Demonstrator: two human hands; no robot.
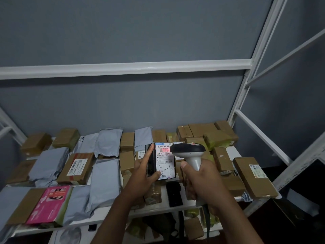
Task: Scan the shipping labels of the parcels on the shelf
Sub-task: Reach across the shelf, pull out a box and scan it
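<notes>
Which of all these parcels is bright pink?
The pink parcel at the shelf's front left, lying flat; the others are brown cardboard, grey bags or black.

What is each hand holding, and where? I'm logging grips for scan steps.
Left hand holds a small black parcel by its left edge and bottom. Right hand grips the scanner by its handle.

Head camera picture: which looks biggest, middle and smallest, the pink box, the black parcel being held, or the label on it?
1. pink box
2. black parcel in the left hand, though it is nearer the camera
3. its white label
</notes>
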